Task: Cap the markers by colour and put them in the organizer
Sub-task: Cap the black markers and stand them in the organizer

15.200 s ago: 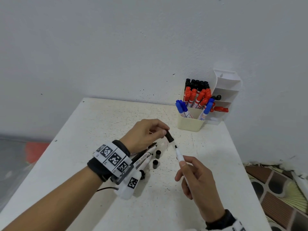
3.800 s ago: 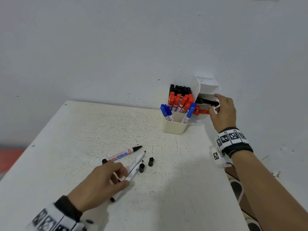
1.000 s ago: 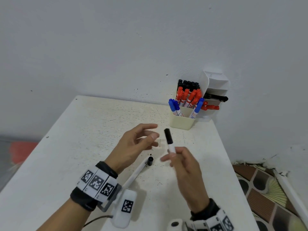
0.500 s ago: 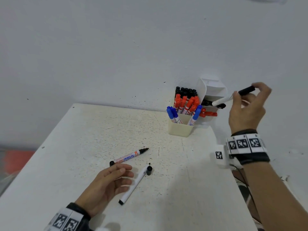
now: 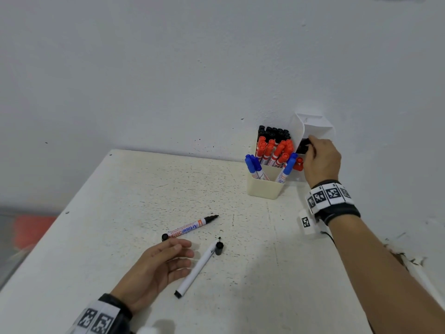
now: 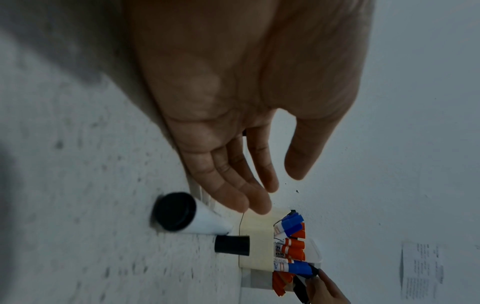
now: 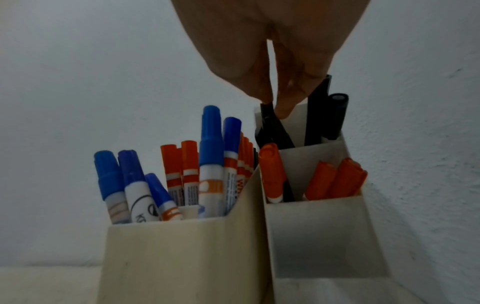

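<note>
At the organizer (image 5: pixel 310 126), a black-capped marker (image 7: pixel 270 121) is pinched by the right hand (image 5: pixel 321 160) in the middle compartment. Left hand (image 5: pixel 159 263) is held loosely open beside the white uncapped marker (image 5: pixel 196 271) on the desk (image 5: pixel 120 189).

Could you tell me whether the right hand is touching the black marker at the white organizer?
Touching: in the right wrist view, the right hand pinches the black marker's cap above the organizer.

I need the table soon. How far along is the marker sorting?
Mostly done: the organizer already holds capped blue, red and black markers. The right hand is slotting a black marker into its white side section. Left: two uncapped markers on the table and one loose cap.
</note>
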A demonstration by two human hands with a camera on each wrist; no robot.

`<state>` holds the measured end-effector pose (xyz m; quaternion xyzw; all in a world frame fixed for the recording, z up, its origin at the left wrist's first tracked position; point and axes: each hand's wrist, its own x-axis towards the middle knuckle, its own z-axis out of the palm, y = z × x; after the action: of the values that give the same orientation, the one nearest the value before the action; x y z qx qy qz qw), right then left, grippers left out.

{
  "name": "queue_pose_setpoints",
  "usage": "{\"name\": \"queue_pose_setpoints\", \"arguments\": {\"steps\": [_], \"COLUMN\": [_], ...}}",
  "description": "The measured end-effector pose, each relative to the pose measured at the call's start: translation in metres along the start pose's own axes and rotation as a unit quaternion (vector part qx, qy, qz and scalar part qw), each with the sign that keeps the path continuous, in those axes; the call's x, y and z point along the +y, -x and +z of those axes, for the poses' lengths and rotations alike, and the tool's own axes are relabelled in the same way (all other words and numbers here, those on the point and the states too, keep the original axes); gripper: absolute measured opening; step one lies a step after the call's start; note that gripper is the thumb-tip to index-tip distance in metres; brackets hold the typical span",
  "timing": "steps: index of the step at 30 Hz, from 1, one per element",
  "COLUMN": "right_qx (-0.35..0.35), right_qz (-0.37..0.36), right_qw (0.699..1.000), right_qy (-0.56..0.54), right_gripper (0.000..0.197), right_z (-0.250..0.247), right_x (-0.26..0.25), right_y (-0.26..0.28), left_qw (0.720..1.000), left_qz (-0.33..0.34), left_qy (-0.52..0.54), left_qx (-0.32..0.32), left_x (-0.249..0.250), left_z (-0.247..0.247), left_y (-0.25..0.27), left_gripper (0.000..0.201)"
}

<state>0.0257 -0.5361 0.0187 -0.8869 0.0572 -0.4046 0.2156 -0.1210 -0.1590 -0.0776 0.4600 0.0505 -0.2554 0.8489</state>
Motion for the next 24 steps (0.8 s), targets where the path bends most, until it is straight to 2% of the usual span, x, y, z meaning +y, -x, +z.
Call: {"name": "queue_pose_setpoints", "arguments": {"steps": [4, 6, 8, 9, 11, 13, 16, 18, 21, 24], "right_qx": [-0.047, -0.021, 0.001, -0.013, -0.093, -0.221, -0.435, -0.539, -0.613, -0.628], "right_qz": [0.031, 0.027, 0.002, -0.008, -0.049, -0.116, -0.192, -0.211, -0.215, -0.202], "right_qw": [0.998, 0.999, 1.0, 0.999, 0.99, 0.956, 0.862, 0.802, 0.756, 0.748], "right_qy": [0.019, 0.006, -0.01, -0.029, -0.091, -0.151, -0.174, -0.144, -0.08, -0.066], "right_gripper": [0.036, 0.037, 0.028, 0.021, 0.011, 0.01, 0.022, 0.03, 0.044, 0.04], "right_z": [-0.009, -0.017, -0.028, -0.034, -0.044, -0.051, -0.045, -0.037, -0.027, -0.019], "right_x": [-0.011, -0.019, -0.036, -0.048, -0.075, -0.101, -0.123, -0.131, -0.141, -0.151], "right_y": [-0.002, 0.005, 0.018, 0.028, 0.058, 0.096, 0.151, 0.177, 0.195, 0.197], "left_qw": [1.0, 1.0, 1.0, 1.0, 1.0, 1.0, 1.0, 0.999, 0.998, 0.999], "left_qz": [-0.002, 0.0, 0.001, 0.0, -0.001, -0.005, -0.015, -0.025, -0.028, -0.021], "left_qy": [0.003, -0.004, -0.005, -0.004, -0.002, 0.002, 0.01, 0.024, 0.049, 0.044], "left_qx": [0.005, 0.005, 0.006, 0.007, 0.005, 0.004, 0.012, 0.014, 0.004, 0.001], "left_x": [-0.001, -0.001, -0.001, -0.001, -0.001, 0.001, 0.004, 0.006, 0.007, 0.008], "left_z": [-0.001, -0.001, 0.0, 0.0, 0.0, 0.001, 0.005, 0.005, 0.0, -0.002], "left_y": [-0.001, 0.0, 0.0, 0.0, 0.0, 0.0, 0.003, 0.005, 0.007, 0.008], "left_gripper": [0.068, 0.069, 0.069, 0.068, 0.065, 0.058, 0.042, 0.042, 0.058, 0.06]}}
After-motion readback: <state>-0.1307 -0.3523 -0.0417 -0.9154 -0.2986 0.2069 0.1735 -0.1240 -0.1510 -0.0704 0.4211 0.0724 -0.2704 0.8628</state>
